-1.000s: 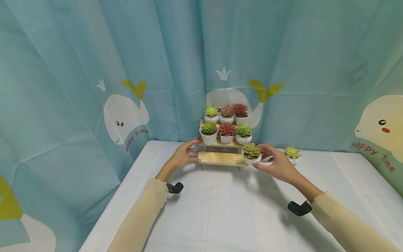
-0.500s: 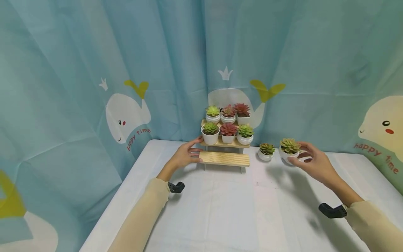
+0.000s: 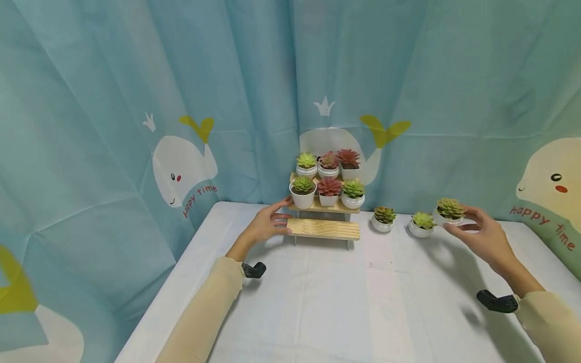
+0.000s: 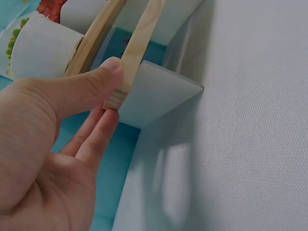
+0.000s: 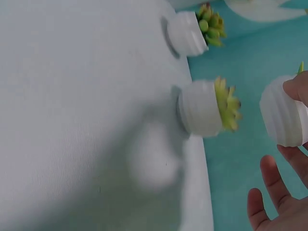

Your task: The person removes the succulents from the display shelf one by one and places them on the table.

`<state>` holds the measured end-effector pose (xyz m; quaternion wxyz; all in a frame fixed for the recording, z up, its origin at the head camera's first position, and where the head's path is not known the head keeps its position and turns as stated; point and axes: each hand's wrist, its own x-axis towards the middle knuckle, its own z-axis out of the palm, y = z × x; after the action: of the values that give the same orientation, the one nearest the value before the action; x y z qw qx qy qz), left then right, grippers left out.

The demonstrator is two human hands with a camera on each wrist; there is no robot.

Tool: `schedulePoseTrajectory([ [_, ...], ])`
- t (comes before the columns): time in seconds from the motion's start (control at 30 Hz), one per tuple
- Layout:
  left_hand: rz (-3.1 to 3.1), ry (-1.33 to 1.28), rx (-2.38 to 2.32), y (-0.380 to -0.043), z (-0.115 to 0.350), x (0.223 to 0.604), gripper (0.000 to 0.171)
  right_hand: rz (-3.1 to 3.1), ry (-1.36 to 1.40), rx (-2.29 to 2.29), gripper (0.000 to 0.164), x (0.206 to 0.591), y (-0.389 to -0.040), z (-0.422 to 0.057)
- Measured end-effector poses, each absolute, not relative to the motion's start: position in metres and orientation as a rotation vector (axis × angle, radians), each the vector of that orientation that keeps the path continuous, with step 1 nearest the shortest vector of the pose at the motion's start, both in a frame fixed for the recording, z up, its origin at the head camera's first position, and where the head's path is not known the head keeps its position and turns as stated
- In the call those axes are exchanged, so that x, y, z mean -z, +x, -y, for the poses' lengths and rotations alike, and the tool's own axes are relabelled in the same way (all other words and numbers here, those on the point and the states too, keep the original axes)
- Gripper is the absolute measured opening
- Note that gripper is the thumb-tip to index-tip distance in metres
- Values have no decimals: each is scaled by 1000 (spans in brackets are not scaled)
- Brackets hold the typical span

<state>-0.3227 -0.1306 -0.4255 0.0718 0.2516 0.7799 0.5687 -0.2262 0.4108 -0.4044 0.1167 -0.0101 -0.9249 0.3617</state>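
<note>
At the left end of a three-tier wooden plant stand (image 3: 323, 228), my left hand (image 3: 260, 225) pinches the lowest board (image 4: 136, 50) between thumb and fingers. My right hand (image 3: 487, 236) grips a potted succulent (image 3: 449, 210) with yellow-green leaves, its white pot (image 5: 280, 113) raised above the table at the right. Just left of it on the table stands a light-green succulent (image 3: 422, 224) in a white pot. Further left, nearer the stand, is a darker green succulent (image 3: 384, 219) with reddish tips. The lowest board bears no pot.
Several green and red succulents in white pots fill the upper two tiers, among them a red one (image 3: 329, 191) in a square pot. A white cloth covers the table (image 3: 336, 297). Behind it hangs a blue curtain (image 3: 254, 91) printed with whales.
My right hand has carried the potted succulent from the lowest board's right end to the right, past the two pots on the table. My left hand stays at the stand.
</note>
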Motion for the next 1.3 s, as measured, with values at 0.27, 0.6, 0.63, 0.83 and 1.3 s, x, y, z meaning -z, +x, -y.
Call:
schedulePoseTrajectory([
  [0.27, -2346, 752, -1706, -322, 130, 424, 84, 2700, -87, -1125, 90, 414, -227, -430],
  [0.6, -2327, 705, -1721, -320, 130, 424, 85, 2728, -181, -1122, 95, 428, -236, -445],
  [0.63, -2328, 705, -1720, -320, 129, 424, 85, 2728, -191, -1136, 96, 429, -237, -446],
  [0.83, -2339, 719, -1711, -321, 129, 424, 85, 2732, -261, -1164, 97, 438, -243, -449],
  [1.3, -2320, 720, -1726, -321, 129, 423, 84, 2795, -354, -1152, 103, 453, -250, -456],
])
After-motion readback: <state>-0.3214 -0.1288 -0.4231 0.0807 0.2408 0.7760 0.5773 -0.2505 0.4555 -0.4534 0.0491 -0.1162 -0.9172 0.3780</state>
